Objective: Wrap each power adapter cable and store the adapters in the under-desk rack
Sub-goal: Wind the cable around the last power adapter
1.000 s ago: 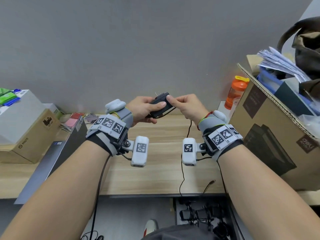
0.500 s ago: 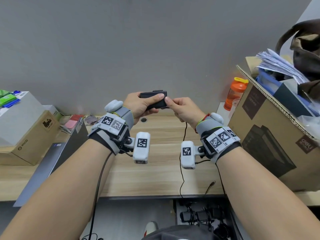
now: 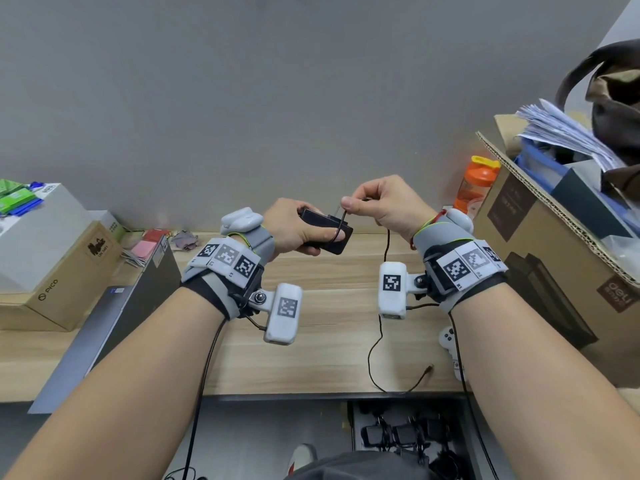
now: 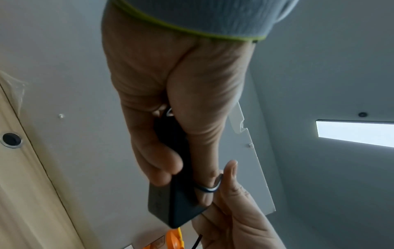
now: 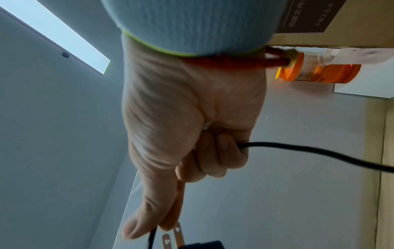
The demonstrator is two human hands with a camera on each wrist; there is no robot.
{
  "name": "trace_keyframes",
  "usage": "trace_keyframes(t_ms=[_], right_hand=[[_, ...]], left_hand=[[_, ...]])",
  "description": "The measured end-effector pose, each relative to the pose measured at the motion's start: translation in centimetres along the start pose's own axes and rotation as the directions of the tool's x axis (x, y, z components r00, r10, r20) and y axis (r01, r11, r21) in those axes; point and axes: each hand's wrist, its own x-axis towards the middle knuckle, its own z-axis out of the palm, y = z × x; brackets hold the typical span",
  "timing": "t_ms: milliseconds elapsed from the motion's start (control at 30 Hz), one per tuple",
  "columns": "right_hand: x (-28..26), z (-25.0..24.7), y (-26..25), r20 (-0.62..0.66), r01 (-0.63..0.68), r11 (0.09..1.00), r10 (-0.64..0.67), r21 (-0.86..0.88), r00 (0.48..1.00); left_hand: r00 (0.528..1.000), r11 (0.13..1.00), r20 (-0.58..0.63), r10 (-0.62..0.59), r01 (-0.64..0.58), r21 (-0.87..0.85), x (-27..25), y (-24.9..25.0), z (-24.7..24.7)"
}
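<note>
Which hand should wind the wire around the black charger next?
The right hand, probably. It already pinches the cable just above the power adapter, with slack hanging below. The left hand grips the adapter body, so it is busy steadying it.

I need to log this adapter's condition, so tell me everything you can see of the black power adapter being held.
The power adapter is a small black rectangular block, matte plastic by its look, with two flat metal prongs on one end. The left hand grips it above the wooden desk, tilted. Its thin black cable loops once over the body; the right hand pinches it near the prongs, and the rest hangs to the desk.
</note>
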Motion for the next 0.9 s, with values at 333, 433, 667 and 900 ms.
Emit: trace_keyframes(t_ms=[333, 433, 667, 900], right_hand=[[0.5, -0.4, 0.9, -0.131, 0.049, 0.997, -0.041, 0.060, 0.991], [0.7, -0.3, 1.7, -0.151, 0.033, 0.997, -0.022, 0.070, 0.988], [0.6, 2.2, 2.5, -0.097, 0.002, 0.994, 0.008, 0.106, 0.995], [-0.3, 3.0, 1.7, 0.060, -0.020, 0.999, 0.023, -0.038, 0.998]], left_hand=[[0.997, 0.999, 0.073, 0.032, -0.033, 0.018, 0.0, 0.8, 0.4], [0.992, 0.997, 0.098, 0.074, -0.072, -0.017, -0.2, 1.2, 0.7], [0.993, 0.965, -0.018, 0.116, -0.117, -0.234, 0.5, 1.8, 1.2], [0.968, 0.931, -0.248, 0.040, -0.126, -0.342, 1.9, 1.2, 0.2]])
